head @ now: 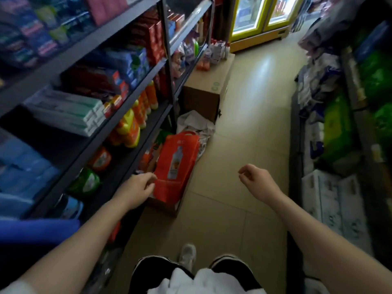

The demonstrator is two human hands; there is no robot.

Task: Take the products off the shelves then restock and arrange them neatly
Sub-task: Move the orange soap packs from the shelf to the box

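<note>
— Item one?
— My left hand point(137, 186) is reaching, fingers loose and holding nothing, toward the orange carrier bag point(177, 166) standing beside the bottom shelf point(131, 149), handy for restocking.
— Item two?
— My right hand point(255, 180) is hanging idle, loosely curled, holding nothing.

Pale floor tiles point(250, 128) are running down the aisle toward two lit fridges with yellow frames point(259, 20) glowing at the far end. A brown cardboard box point(206, 90) is sitting on the floor beside the shelving, with crumpled white wrapping point(196, 123) lying just in front of it. A pale shoe point(187, 256) is showing at the bottom edge.
</note>
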